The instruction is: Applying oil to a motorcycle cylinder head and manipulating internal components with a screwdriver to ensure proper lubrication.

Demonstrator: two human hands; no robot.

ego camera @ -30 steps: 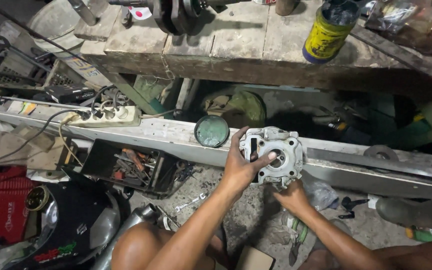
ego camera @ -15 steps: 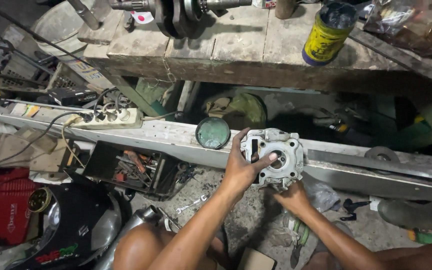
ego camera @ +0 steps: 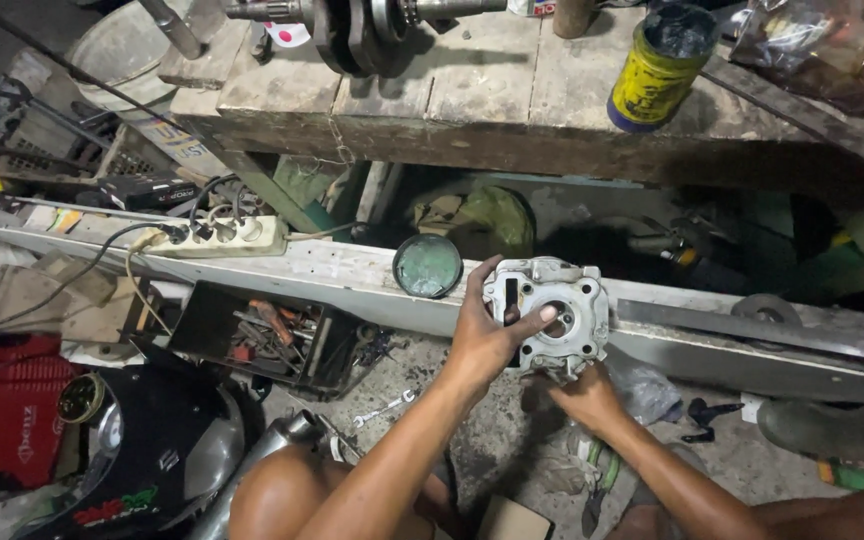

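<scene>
A grey metal engine cylinder block [ego camera: 564, 308] with a round bore rests against a long pale plank [ego camera: 352, 275]. My left hand [ego camera: 487, 335] grips its left side, thumb reaching across to the rim of the bore. From below, my right hand [ego camera: 577, 392] holds the block's lower edge, its fingers partly hidden behind the metal. A small round tin with a green inside [ego camera: 428, 266] sits on the plank just left of the block.
A white power strip with plugs [ego camera: 222, 238] lies on the plank at left. An open black toolbox [ego camera: 257, 335] sits below it. A wooden bench [ego camera: 492, 95] carries a crankshaft [ego camera: 362, 25] and a yellow can [ego camera: 657, 70]. A black motorcycle panel [ego camera: 137, 450] lies lower left.
Both hands keep their hold on the block; the view has shifted slightly, and the block barely moved.
</scene>
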